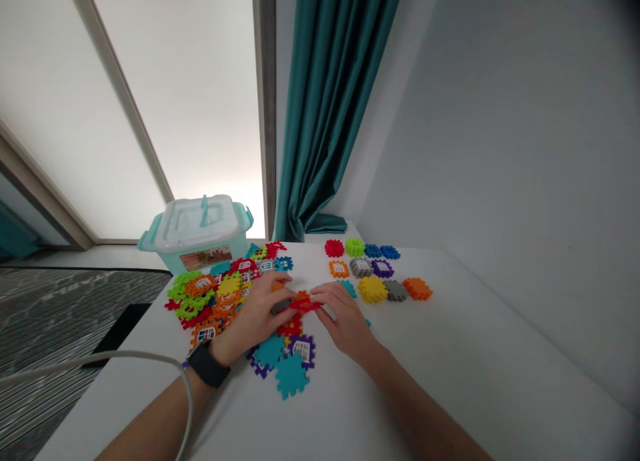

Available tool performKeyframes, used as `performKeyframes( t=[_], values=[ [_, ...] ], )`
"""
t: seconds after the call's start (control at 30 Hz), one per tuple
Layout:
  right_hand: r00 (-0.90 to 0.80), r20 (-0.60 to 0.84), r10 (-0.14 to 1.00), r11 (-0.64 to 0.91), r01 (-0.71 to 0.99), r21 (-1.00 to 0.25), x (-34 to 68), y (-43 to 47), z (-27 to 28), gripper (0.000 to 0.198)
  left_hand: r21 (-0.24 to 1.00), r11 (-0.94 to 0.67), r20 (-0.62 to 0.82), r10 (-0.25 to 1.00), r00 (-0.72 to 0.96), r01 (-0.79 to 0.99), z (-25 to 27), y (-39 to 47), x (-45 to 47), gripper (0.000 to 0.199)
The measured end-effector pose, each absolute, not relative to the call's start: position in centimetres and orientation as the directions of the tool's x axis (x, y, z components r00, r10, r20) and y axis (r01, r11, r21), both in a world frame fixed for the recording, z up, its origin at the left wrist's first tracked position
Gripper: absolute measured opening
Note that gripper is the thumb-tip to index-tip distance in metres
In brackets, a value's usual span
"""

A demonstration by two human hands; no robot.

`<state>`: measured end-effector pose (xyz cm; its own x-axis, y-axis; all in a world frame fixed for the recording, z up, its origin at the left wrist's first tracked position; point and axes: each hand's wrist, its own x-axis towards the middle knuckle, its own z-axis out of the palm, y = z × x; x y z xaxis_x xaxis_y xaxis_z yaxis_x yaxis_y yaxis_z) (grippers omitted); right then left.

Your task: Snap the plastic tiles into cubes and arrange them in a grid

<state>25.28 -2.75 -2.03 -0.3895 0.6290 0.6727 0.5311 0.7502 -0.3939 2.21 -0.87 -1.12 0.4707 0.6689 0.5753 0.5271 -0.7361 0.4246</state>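
Between my two hands is a red notched building tile, pinched at its edges just above the table. My left hand, with a dark watch on the wrist, closes on its left side. The fingers of my right hand grip its right side. Under and beside my left hand spreads a loose heap of colourful tiles, with an orange window tile at its near edge. Closer to me lie a turquoise tile and a purple window tile. A turquoise piece is partly hidden behind my right hand.
Sorted stacks stand behind my right hand, among them a yellow stack, a red stack and an orange stack. A lidded mint storage box sits at the back left. A pale cable crosses near my left forearm.
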Motion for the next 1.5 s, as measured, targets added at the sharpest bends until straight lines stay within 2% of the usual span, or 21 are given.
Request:
performKeyframes(
  t=[0.27, 0.3, 0.4, 0.47, 0.6, 0.7, 0.97, 1.2, 1.27, 1.4, 1.5],
  values=[
    [-0.196, 0.543, 0.817, 0.561, 0.493, -0.665, 24.9, -2.6, -2.5, 0.018, 0.543, -0.699, 0.525, 0.715, 0.462, 0.465, -1.1, -1.1, 2.8, 0.009],
    [-0.171, 0.524, 0.834, 0.534, 0.486, -0.692, 24.9, -2.6, -2.6, 0.021, 0.538, -0.697, 0.532, 0.717, 0.451, 0.473, -1.2, -1.1, 2.8, 0.014],
    [-0.146, 0.466, 0.872, 0.477, 0.463, -0.747, 25.0, -2.5, -2.7, 0.029, 0.484, -0.707, 0.556, 0.704, 0.443, 0.516, -1.5, -1.0, 2.6, 0.054],
    [-0.164, 0.443, 0.881, 0.466, 0.455, -0.759, 25.0, -2.5, -2.8, 0.032, 0.429, -0.729, 0.564, 0.678, 0.472, 0.534, -1.6, -0.9, 2.3, 0.063],
    [-0.201, 0.423, 0.884, 0.467, 0.422, -0.777, 25.1, -2.6, -2.9, 0.043, 0.346, -0.755, 0.574, 0.640, 0.511, 0.557, -1.7, -0.7, 1.9, 0.056],
    [-0.216, 0.408, 0.887, 0.461, 0.364, -0.809, 25.0, -2.7, -2.9, 0.045, 0.330, -0.756, 0.571, 0.637, 0.518, 0.566, -1.7, -0.6, 1.8, 0.051],
    [-0.159, 0.394, 0.905, 0.425, 0.330, -0.843, 24.4, -2.9, -2.3, 0.026, 0.410, -0.714, 0.614, 0.676, 0.407, 0.567, -2.0, -0.3, 2.1, 0.044],
    [-0.088, 0.410, 0.908, 0.411, 0.386, -0.826, 25.1, -2.2, -2.1, 0.017, 0.265, -0.743, 0.552, 0.640, 0.534, 0.615, -1.4, -0.8, 2.1, 0.027],
    [-0.115, 0.403, 0.908, 0.413, 0.403, -0.817, 25.1, -2.3, -2.0, 0.017, 0.266, -0.738, 0.547, 0.645, 0.533, 0.620, -1.2, -0.8, 2.1, 0.030],
    [-0.175, 0.405, 0.897, 0.440, 0.409, -0.799, 25.0, -2.6, -1.9, 0.014, 0.257, -0.746, 0.512, 0.645, 0.568, 0.615, -1.1, -0.9, 2.2, 0.056],
    [-0.200, 0.402, 0.893, 0.449, 0.377, -0.810, 25.1, -2.6, -2.0, 0.014, 0.225, -0.768, 0.487, 0.622, 0.613, 0.600, -1.2, -0.9, 2.2, 0.060]
  ],
)
